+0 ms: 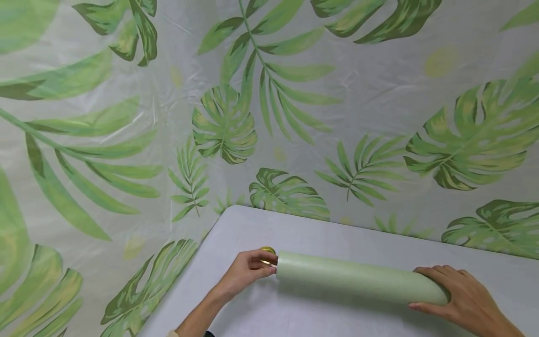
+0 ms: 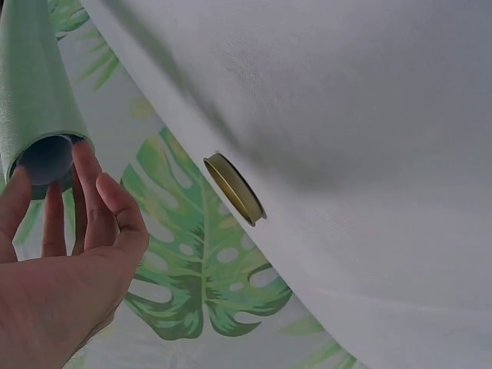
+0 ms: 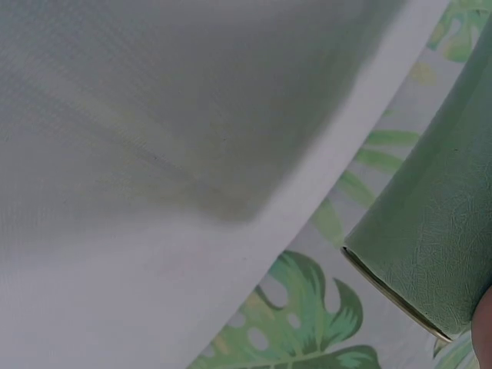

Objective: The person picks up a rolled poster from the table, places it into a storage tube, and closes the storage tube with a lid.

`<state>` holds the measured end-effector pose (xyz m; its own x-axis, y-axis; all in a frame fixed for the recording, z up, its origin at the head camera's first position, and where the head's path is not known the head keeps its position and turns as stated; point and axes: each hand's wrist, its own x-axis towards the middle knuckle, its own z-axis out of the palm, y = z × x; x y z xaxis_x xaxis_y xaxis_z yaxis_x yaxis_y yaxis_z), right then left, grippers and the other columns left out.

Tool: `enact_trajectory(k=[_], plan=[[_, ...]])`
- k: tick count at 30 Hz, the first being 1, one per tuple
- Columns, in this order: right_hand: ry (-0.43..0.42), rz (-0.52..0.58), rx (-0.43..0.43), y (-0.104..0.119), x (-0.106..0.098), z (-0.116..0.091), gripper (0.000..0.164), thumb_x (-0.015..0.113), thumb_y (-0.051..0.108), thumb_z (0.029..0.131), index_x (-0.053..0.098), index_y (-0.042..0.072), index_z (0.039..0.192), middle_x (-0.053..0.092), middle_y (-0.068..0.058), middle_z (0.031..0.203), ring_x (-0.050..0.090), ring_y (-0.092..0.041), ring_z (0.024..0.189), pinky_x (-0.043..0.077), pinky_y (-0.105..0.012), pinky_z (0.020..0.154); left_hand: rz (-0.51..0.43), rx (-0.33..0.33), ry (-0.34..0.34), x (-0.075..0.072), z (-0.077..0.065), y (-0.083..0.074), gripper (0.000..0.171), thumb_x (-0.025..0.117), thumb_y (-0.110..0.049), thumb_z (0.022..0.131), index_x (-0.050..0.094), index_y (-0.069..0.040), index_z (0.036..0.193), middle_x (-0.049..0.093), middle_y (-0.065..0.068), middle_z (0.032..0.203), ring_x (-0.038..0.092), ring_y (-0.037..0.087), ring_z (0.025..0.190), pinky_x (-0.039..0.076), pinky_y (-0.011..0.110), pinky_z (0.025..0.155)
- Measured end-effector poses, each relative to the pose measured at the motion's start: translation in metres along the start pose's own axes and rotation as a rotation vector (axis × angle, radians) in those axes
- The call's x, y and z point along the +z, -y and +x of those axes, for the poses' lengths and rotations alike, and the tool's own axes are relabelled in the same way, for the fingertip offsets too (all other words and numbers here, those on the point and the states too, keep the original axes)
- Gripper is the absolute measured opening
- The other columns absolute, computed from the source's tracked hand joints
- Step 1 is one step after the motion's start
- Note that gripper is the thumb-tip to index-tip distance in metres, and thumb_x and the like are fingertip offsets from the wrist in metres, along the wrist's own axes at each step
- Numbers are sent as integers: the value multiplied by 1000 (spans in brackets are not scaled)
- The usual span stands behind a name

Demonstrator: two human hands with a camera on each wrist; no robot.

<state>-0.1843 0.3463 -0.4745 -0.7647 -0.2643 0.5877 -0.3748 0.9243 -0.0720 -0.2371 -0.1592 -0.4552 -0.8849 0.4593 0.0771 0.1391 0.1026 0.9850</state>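
A long pale green tube (image 1: 349, 277) lies slantwise above the white table. My right hand (image 1: 467, 295) grips its right end, thumb on the near side and fingers over the top. In the right wrist view only a sliver of that hand (image 3: 483, 330) shows, beside the tube's gold-edged end (image 3: 396, 296). My left hand (image 1: 252, 269) is at the tube's left end. Its fingertips reach the rim of the round opening (image 2: 50, 157), spread and mostly straight, and the inside looks bluish grey. A gold round lid (image 2: 234, 188) stands on edge on the table, just beyond the left hand.
The white table (image 1: 244, 224) has a rounded far corner. Behind it and along its left side hangs a sheet (image 1: 294, 140) printed with green leaves, close to the table's edges. The tube casts a shadow on the tabletop.
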Motion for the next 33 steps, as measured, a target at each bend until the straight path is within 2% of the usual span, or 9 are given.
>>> enact_trajectory(k=[10,20,26,33], plan=[[-5,0,-14,2,1,0,74,93,68,49,75,29,109,71,8,96,63,-14,81,46,-37,66,31,-30,-18,3,2,1,33,75,-10,95,69,3,125,72,24,122,72,7,95,57,20,84],[12,-7,1,3,1,-1,75,93,68,49,74,27,109,71,7,96,63,-14,80,46,-38,65,50,-17,-17,5,1,1,31,74,-9,95,70,6,122,73,26,119,72,4,93,57,19,83],[57,-13,36,2,1,-2,74,93,68,51,74,26,110,72,7,96,63,-16,79,45,-35,64,91,-22,-45,-3,1,0,29,75,-15,96,74,-1,121,72,25,123,74,13,100,56,20,85],[88,-18,70,-3,1,-6,74,93,68,52,75,25,110,72,5,96,63,-17,79,42,-34,63,181,-19,-130,-19,4,8,30,76,-16,95,73,0,120,72,21,123,72,20,101,55,19,80]])
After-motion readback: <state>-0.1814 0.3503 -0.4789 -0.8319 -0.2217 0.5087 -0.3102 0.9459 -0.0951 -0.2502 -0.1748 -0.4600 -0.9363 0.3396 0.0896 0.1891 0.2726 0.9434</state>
